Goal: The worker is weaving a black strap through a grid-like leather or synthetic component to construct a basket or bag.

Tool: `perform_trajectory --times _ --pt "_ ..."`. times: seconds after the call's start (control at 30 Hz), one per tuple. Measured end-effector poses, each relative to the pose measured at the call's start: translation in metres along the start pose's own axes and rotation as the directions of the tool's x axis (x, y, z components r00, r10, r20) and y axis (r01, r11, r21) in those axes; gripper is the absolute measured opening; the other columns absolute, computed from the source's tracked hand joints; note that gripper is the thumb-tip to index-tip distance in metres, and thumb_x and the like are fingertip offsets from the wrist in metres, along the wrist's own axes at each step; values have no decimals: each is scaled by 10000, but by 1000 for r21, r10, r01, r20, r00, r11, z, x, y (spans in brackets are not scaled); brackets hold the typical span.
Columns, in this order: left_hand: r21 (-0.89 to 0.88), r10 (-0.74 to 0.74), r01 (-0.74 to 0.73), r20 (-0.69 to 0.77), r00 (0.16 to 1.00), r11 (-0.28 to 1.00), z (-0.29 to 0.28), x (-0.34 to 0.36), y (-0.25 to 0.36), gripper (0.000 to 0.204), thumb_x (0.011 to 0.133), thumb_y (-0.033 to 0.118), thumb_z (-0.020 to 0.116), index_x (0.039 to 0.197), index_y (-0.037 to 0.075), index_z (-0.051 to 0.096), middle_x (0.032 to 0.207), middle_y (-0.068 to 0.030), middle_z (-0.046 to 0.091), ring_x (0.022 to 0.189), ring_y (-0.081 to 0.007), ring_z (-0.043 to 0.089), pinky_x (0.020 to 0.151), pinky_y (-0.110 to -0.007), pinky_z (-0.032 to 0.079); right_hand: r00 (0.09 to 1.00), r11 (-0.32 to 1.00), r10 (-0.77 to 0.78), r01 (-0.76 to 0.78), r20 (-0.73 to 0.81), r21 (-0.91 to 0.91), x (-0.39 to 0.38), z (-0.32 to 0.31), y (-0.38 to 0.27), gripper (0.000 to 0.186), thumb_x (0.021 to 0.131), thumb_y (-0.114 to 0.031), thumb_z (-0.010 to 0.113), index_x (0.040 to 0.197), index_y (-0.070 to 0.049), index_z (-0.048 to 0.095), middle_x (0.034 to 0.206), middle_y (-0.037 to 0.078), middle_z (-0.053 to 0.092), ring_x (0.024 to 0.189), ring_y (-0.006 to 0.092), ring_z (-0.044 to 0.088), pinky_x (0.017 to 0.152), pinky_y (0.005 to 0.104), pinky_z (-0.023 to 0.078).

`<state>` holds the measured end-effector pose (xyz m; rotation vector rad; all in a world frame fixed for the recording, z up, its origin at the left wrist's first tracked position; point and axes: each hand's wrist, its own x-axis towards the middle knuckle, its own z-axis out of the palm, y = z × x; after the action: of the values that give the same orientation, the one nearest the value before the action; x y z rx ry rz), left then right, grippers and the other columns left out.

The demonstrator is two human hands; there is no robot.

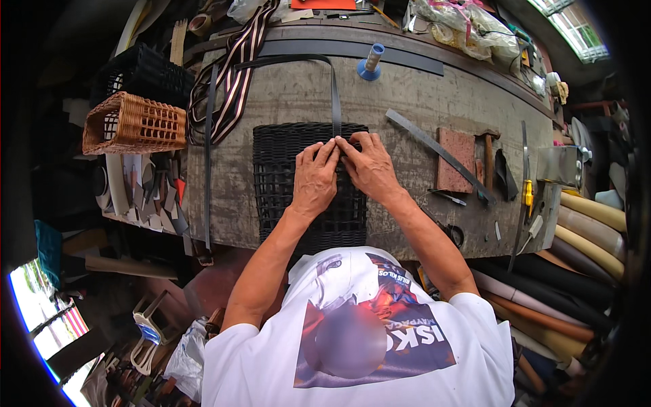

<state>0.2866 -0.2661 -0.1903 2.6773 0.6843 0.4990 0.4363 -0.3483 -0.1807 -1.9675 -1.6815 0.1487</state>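
A black woven basket (pixel 274 152) with an open grid lies at the table's near edge, in front of my body. A long black strap (pixel 335 95), apparently leather, comes from the back left, bends, and runs down to the basket's far part. My left hand (pixel 315 178) pinches the strap's end from the left, resting over the weave. From the other side my right hand (pixel 371 163) pinches the same spot, its fingertips touching the left ones. The strap's tip is hidden beneath the fingers, so whether it is threaded through the weave cannot be seen.
A thread spool (pixel 370 64) stands at the back. On the right lie a metal ruler (pixel 424 142), a reddish slab (pixel 454 163), a hammer (pixel 489 156) and a yellow-handled tool (pixel 528 193). Striped straps (pixel 237 74) and a brown wicker basket (pixel 139 122) are on the left.
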Motion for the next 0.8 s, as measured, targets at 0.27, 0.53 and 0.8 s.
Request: perform_trajectory --times 0.27,0.53,0.8 --pt "-275 -14 37 84 996 961 -16 25 -29 286 846 17 656 1130 5 690 1181 -74 655 1147 -264 538 947 -400 449 991 994 103 -105 83 21 8 -5 -6 431 835 -90 687 1261 -83 623 1133 125 554 1068 315 526 856 435 451" --pt "-230 -20 175 550 835 957 -27 114 -78 954 630 470 897 1373 29 492 1215 -203 644 1186 -362 581 1006 -445 466 982 986 168 -169 86 0 8 -4 -12 441 833 -94 687 1268 -118 623 1127 111 552 1080 304 514 849 432 440" --pt "-150 44 115 773 632 982 -4 137 -91 1114 503 597 892 1307 -95 551 1148 -260 672 1107 -371 645 954 -431 501 952 956 284 -290 113 48 10 -3 -15 400 821 -107 715 1215 -140 655 1114 88 553 1077 295 525 901 441 451"
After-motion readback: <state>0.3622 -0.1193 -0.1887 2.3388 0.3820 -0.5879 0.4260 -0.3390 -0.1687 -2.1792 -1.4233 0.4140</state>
